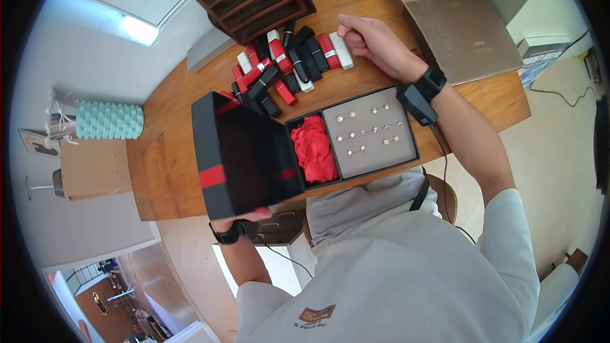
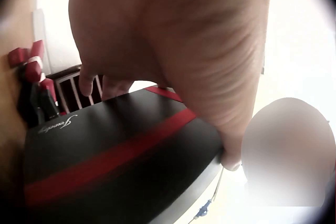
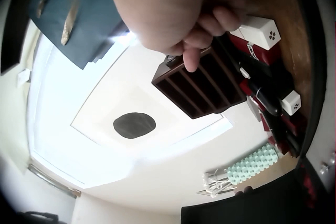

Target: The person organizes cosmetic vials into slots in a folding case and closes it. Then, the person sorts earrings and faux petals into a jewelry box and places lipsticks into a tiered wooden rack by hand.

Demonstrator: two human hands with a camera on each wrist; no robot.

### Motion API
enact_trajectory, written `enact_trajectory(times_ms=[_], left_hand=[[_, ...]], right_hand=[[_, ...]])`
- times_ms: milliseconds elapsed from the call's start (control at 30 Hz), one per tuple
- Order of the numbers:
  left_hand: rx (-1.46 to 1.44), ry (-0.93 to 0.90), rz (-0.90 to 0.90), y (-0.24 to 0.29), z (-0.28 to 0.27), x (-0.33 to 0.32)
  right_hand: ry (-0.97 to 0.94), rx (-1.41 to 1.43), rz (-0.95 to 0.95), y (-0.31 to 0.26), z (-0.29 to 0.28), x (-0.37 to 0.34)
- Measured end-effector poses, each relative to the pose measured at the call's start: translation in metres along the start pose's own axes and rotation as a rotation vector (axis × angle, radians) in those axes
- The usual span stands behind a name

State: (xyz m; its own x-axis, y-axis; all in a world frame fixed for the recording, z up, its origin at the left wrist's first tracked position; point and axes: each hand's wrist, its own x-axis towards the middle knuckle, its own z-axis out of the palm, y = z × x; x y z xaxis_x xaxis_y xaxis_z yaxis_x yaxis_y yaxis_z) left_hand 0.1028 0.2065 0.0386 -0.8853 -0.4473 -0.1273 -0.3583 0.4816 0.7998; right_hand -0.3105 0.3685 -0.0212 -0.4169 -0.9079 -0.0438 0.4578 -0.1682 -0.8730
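My left hand point(image 1: 255, 215) grips the edge of the black box lid point(image 1: 248, 159), which has a red stripe and stands tilted up. In the left wrist view, white lettering point(image 2: 59, 124) shows on the lid's outside. The box's open base holds crumpled red fabric point(image 1: 314, 149) on one side and a grey jewelry pad point(image 1: 368, 136) with several small earrings on the other. My right hand point(image 1: 381, 47) is raised beyond the pad, beside a white lipstick box point(image 1: 343, 51), its fingers loosely curled with nothing visible in them.
Red, black and white lipsticks and small boxes point(image 1: 279, 67) lie in a pile behind the jewelry box. A dark wooden rack point(image 1: 254, 0) stands at the back. At the right lies a large brown cardboard box point(image 1: 460, 28); at the left is a mint-green roller point(image 1: 109, 120).
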Motion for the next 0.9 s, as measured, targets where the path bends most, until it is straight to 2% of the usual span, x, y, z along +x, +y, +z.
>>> enact_trajectory(times_ms=[33,67,100,133,167,267,333,633,900], left_hand=[[0.001,-0.017,-0.003,0.002,0.006,-0.014],[0.002,-0.035,-0.006,0.022,0.011,-0.001],[0.056,0.042,0.127,0.043,0.021,0.012],[0.108,0.12,0.257,0.087,0.035,0.033],[0.211,0.064,0.362,0.101,0.037,0.041],[0.452,-0.015,0.404,0.138,0.05,0.051],[0.555,-0.042,0.405,0.153,0.061,0.056],[0.79,-0.153,0.491,0.188,0.112,0.082],[0.886,-0.242,0.437,0.185,0.131,0.095]], right_hand=[[0.011,-0.005,-0.006,-0.003,0.001,-0.001],[0.029,0.12,0.004,-0.004,0.004,-0.001],[0.047,0.248,0.016,-0.006,0.006,-0.002],[0.033,0.334,0.025,-0.009,0.006,-0.003],[0.041,0.332,0.023,-0.014,0.007,-0.006],[-0.109,0.649,0.024,-0.029,0.002,-0.008],[-0.134,0.687,-0.008,-0.039,0.001,-0.011],[-0.138,0.761,-0.009,-0.039,-0.003,-0.009],[-0.066,0.697,-0.012,-0.033,0.001,-0.01]])
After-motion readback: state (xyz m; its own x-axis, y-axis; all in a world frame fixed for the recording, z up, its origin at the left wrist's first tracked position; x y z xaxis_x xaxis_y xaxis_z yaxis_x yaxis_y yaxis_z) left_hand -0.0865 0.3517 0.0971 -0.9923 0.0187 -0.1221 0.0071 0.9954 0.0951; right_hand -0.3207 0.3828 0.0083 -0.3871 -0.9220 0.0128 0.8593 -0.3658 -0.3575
